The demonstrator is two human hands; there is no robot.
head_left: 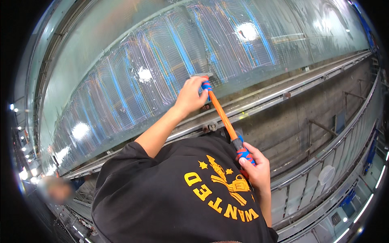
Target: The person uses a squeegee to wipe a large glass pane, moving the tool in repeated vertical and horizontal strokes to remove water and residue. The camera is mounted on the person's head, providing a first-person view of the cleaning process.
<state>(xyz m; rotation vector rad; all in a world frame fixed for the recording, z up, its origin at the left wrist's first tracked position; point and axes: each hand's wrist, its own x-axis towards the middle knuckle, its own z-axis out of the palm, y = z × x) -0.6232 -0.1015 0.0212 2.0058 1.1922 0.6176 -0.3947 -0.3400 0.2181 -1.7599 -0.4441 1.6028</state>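
Both my hands are on a long orange-handled scraper [223,114], which slants from the upper left down to the right in front of me. My left hand [191,95] is closed round the blue-and-red wrapped grip near its head. My right hand [256,167] grips the blue-and-red wrapping at the lower end. The scraper's thin, pale head [202,75] meets or hovers just over a large, wet, greenish glossy sheet [239,83]; contact is hard to tell. Blue, orange and white streaks [180,43] run across the sheet ahead of my left hand.
A metal rail [259,103] runs along the sheet's near edge, in front of my body. Right of me lies a grey recessed strip [308,109] with metal bars, bounded by a curved railing [344,141]. Another person [56,189] is at the lower left.
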